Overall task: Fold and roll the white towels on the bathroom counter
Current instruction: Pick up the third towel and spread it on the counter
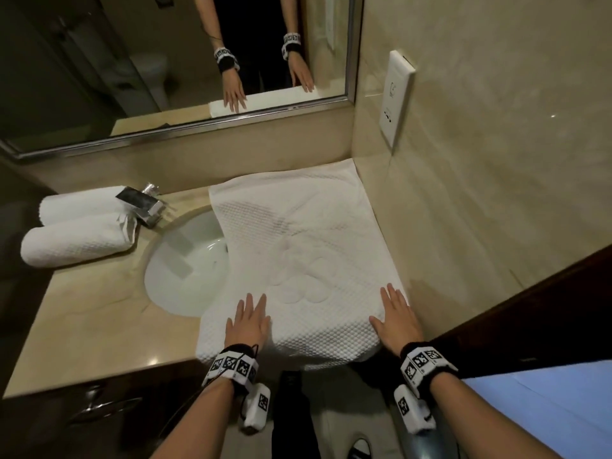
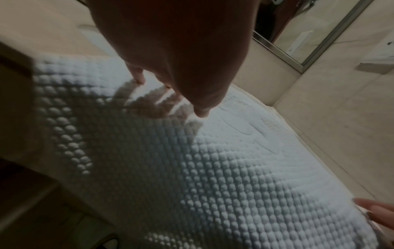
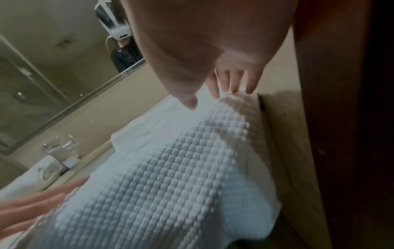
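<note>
Towel [image 1: 298, 246], white and waffle-textured, lies spread flat on the counter [image 1: 99, 313] at the right end, its near edge hanging over the counter's front and its left edge sagging over the sink [image 1: 185, 266]. At 6 o'clock in the head view both hands rest on its near part. The left hand [image 1: 248, 321] lies palm down near the towel's left edge, fingers straight and slightly spread, pinching nothing. The right hand [image 1: 395, 318] lies palm down at the towel's right edge, fingers straight, thumb splayed toward 9 o'clock; it grips nothing either. In the wrist views the fingertips [image 2: 201, 112] of the left hand and those [image 3: 248, 90] of the right point down onto the cloth. At 9 o'clock, left of the sink, two rolled towels [image 1: 76, 233] lie side by side, touching, just beside the faucet [image 1: 142, 202]. Toward 12 o'clock the towel's far edge reaches the corner of the walls. Above it hangs the mirror [image 1: 165, 61], and at 1 o'clock a white wall plate [image 1: 395, 97].
</note>
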